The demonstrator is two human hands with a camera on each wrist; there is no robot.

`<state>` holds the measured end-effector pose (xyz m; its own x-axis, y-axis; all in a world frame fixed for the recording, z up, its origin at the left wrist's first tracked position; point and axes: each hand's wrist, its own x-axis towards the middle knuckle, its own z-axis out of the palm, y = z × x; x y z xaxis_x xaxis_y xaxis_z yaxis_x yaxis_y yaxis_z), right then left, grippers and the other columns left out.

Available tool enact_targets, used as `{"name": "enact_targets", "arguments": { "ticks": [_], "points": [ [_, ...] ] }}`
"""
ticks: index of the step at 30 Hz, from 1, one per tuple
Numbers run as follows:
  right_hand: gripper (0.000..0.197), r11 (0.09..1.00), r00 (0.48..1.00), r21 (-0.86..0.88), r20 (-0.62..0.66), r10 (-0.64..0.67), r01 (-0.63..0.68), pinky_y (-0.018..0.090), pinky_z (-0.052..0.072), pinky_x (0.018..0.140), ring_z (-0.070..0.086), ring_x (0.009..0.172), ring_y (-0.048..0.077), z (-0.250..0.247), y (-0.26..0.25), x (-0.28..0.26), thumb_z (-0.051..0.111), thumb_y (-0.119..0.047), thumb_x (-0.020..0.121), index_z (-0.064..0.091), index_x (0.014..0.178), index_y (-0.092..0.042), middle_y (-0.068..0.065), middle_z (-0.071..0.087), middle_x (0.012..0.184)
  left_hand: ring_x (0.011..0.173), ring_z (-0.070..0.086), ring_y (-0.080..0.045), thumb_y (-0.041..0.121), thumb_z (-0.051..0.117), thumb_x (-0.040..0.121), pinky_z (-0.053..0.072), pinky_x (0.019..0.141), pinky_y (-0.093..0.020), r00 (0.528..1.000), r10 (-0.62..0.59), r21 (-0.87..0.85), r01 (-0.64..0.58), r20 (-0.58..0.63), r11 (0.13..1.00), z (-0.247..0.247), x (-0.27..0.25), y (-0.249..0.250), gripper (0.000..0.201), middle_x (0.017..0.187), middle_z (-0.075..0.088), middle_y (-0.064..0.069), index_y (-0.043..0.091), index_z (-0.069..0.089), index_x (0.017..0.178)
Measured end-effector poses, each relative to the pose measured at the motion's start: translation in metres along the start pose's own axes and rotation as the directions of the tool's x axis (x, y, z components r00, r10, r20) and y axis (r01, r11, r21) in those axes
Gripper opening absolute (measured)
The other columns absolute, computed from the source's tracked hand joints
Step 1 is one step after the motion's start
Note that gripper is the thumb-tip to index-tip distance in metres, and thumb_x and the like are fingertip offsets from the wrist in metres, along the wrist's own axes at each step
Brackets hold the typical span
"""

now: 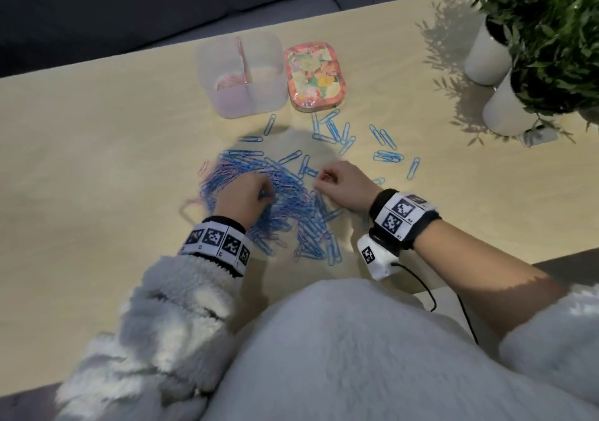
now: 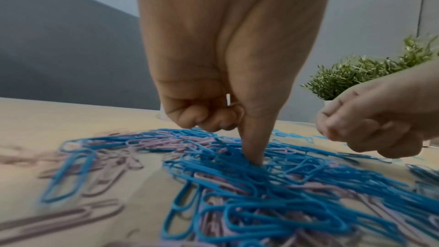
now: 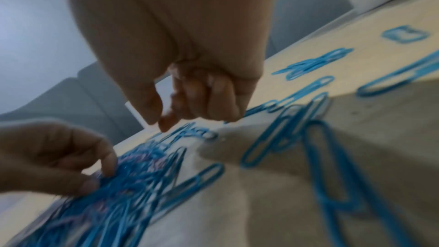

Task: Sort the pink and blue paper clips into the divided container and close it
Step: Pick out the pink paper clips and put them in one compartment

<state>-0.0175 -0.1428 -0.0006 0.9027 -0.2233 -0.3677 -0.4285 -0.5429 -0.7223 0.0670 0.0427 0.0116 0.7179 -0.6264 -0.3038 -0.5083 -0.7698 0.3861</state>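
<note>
A tangled pile of blue and pink paper clips (image 1: 285, 203) lies mid-table. My left hand (image 1: 259, 192) is on the pile's left part. Its fingers are curled in and its thumb (image 2: 255, 155) presses straight down into the clips. My right hand (image 1: 324, 179) hovers at the pile's right edge, with its fingers curled round what look like a few pink clips. The wrist view of the right hand (image 3: 166, 119) is blurred. The clear divided container (image 1: 259, 102) stands open behind the pile, with pink clips (image 1: 230, 80) in its left compartment. Its floral lid (image 1: 314, 77) lies to the right.
Loose blue clips (image 1: 385, 148) are scattered between the pile and the lid, and further right. Two potted plants in white pots (image 1: 486, 57) stand at the far right. The table's near edge runs just below my wrists, and a cable hangs from the right wrist.
</note>
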Motion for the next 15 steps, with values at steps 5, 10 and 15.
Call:
{"name": "enact_targets", "arguments": {
  "ticks": [5, 10, 15],
  "points": [
    [0.008, 0.954, 0.999, -0.297, -0.033, 0.024, -0.033, 0.032, 0.043, 0.076, 0.06, 0.094, 0.027, 0.005, 0.008, -0.012, 0.06, -0.019, 0.081, 0.064, 0.087, -0.019, 0.003, 0.068, 0.093, 0.1, 0.057, -0.025, 0.023, 0.053, 0.092, 0.045, 0.077, -0.035, 0.997, 0.059, -0.009, -0.059, -0.048, 0.998, 0.007, -0.009, 0.015, 0.015, 0.109, 0.06, -0.007, 0.016, 0.061, 0.103],
    [0.013, 0.96, 0.979, -0.243, -0.18, 0.096, -0.139, 0.032, 0.045, 0.077, 0.061, 0.096, 0.032, -0.011, 0.017, -0.018, 0.056, -0.018, 0.081, 0.065, 0.09, -0.02, 0.009, 0.067, 0.093, 0.1, 0.058, -0.026, 0.024, 0.057, 0.09, 0.045, 0.077, -0.036, 0.995, 0.098, 0.082, -0.1, 0.03, 0.992, 0.018, -0.009, 0.03, 0.016, 0.109, 0.058, -0.006, 0.018, 0.063, 0.103],
    [0.017, 0.933, 0.999, -0.361, -0.053, -0.012, -0.008, 0.029, 0.039, 0.076, 0.058, 0.104, 0.028, 0.005, -0.002, -0.017, 0.062, -0.023, 0.083, 0.065, 0.099, -0.02, 0.005, 0.065, 0.104, 0.096, 0.059, -0.028, 0.016, 0.057, 0.088, 0.044, 0.073, -0.034, 1.0, 0.014, 0.076, -0.013, -0.017, 0.997, 0.017, -0.022, 0.014, 0.013, 0.105, 0.059, -0.006, 0.018, 0.063, 0.1]
  ]
}}
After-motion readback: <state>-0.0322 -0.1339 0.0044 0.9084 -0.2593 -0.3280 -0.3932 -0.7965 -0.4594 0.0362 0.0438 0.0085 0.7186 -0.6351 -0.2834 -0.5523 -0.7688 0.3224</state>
